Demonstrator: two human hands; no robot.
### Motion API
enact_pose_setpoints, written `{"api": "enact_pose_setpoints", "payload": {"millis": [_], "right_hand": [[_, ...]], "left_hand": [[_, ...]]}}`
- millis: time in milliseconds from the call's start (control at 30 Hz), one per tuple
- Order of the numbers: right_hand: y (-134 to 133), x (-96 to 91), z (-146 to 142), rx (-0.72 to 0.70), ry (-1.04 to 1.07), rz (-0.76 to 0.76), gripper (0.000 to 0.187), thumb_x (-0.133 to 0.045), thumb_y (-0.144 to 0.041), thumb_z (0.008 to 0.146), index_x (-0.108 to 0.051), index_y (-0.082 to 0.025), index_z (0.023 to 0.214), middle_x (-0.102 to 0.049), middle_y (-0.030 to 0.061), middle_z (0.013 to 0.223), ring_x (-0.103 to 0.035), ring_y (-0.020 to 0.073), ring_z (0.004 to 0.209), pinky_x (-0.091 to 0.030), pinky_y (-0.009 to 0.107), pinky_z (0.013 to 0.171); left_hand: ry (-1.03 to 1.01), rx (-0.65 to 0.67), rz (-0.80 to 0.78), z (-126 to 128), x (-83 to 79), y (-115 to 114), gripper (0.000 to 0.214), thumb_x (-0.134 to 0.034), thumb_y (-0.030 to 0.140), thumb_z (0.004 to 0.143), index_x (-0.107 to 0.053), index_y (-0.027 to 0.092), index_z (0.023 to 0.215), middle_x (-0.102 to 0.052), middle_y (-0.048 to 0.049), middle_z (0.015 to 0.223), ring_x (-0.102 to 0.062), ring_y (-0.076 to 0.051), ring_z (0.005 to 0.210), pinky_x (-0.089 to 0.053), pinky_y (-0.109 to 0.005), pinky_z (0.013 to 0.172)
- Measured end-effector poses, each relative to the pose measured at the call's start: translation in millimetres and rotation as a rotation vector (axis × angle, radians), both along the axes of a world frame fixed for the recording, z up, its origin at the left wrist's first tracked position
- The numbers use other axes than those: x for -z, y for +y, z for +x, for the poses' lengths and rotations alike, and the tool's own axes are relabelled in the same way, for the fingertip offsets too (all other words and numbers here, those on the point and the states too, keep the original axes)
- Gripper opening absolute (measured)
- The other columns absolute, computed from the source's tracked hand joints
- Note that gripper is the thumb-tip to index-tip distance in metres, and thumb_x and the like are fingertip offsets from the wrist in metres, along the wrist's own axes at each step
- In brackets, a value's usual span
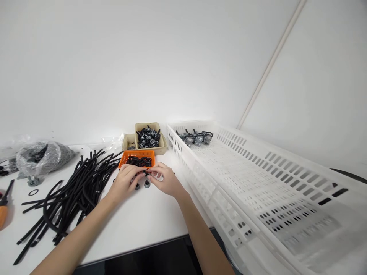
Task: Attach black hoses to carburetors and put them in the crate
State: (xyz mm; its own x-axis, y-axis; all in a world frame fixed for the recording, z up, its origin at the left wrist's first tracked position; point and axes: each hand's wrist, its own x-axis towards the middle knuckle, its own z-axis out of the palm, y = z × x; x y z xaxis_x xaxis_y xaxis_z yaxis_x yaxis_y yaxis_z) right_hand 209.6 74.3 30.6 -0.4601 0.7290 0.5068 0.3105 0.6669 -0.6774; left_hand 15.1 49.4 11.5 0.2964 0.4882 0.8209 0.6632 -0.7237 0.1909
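My left hand (126, 182) and my right hand (164, 178) meet over the white table, just in front of an orange basket (124, 158) of small black parts. Both are closed, with fingertips pinching a small black part (146, 173) between them; its exact kind is too small to make out. Just below the fingers, a small grey round fitting (147, 184) stands on the table. Another grey fitting (137, 186) sits beside my left fingers, partly covered by them.
Black rubber tubes (77, 194) lie piled at left, near a plastic bag (46, 156) of grey parts and an orange-handled tool (3, 208). Beige trays (162, 147) with fittings stand behind the basket. A large white crate (197, 179) at right holds assembled parts (197, 138) at its far end.
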Motion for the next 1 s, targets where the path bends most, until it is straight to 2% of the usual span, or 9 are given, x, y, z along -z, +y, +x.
{"api": "enact_pose_setpoints", "payload": {"millis": [67,167,267,367,667,1000], "right_hand": [[-0.4,-0.7,-0.5,-0.016,-0.016,0.046,0.016,-0.065,-0.025,0.081,-0.070,-0.019,0.096,-0.063,0.0055,0.092,-0.060,0.0147,0.080,-0.051,0.028,0.072],[0.0,-0.1,-1.9,-0.007,-0.014,0.038,0.011,-0.065,-0.024,0.081,-0.069,-0.019,0.090,-0.067,0.0046,0.091,-0.061,0.0151,0.081,-0.051,0.029,0.076],[2.7,1.6,-1.7,0.090,-0.021,0.003,0.006,-0.065,-0.022,0.079,-0.066,-0.020,0.084,-0.068,0.0020,0.083,-0.062,0.0145,0.076,-0.050,0.028,0.074],[6.5,4.2,1.0,0.204,-0.060,-0.006,0.010,-0.062,-0.019,0.078,-0.064,-0.020,0.087,-0.068,0.0014,0.083,-0.061,0.0145,0.075,-0.049,0.028,0.073],[9.4,8.1,7.0,0.264,-0.374,0.025,0.019,-0.057,-0.006,0.076,-0.062,-0.020,0.087,-0.067,0.0022,0.083,-0.060,0.0184,0.080,-0.041,0.029,0.073],[12.4,7.2,4.9,0.275,-0.453,0.087,0.022,-0.060,-0.001,0.076,-0.063,-0.020,0.086,-0.069,0.0039,0.088,-0.060,0.0198,0.086,-0.041,0.031,0.079]], "left_hand": [[0.010,0.007,0.009,0.5,0.4,0.3,0.018,-0.048,0.019,0.094,-0.059,0.024,0.108,-0.073,-0.0013,0.092,-0.065,-0.015,0.079,-0.043,-0.035,0.079],[0.041,0.027,0.046,0.7,1.0,0.8,0.021,-0.049,0.016,0.094,-0.058,0.025,0.111,-0.073,-0.0011,0.097,-0.066,-0.015,0.080,-0.043,-0.034,0.080],[0.040,0.017,0.033,-0.3,1.7,1.2,0.026,-0.049,0.018,0.094,-0.054,0.025,0.119,-0.073,-0.0017,0.094,-0.066,-0.015,0.078,-0.044,-0.034,0.081],[0.037,-0.027,0.003,-1.9,2.1,0.9,0.027,-0.048,0.021,0.095,-0.051,0.023,0.121,-0.072,-0.0030,0.093,-0.066,-0.016,0.081,-0.044,-0.036,0.082],[0.058,0.010,0.017,0.6,-4.1,-2.6,0.014,-0.050,0.016,0.092,-0.059,0.022,0.100,-0.073,-0.0008,0.090,-0.066,-0.015,0.077,-0.042,-0.035,0.078],[0.082,0.038,-0.015,2.1,-7.5,-5.1,0.012,-0.050,0.016,0.092,-0.060,0.022,0.095,-0.074,-0.0008,0.089,-0.065,-0.015,0.077,-0.042,-0.034,0.076]]}}
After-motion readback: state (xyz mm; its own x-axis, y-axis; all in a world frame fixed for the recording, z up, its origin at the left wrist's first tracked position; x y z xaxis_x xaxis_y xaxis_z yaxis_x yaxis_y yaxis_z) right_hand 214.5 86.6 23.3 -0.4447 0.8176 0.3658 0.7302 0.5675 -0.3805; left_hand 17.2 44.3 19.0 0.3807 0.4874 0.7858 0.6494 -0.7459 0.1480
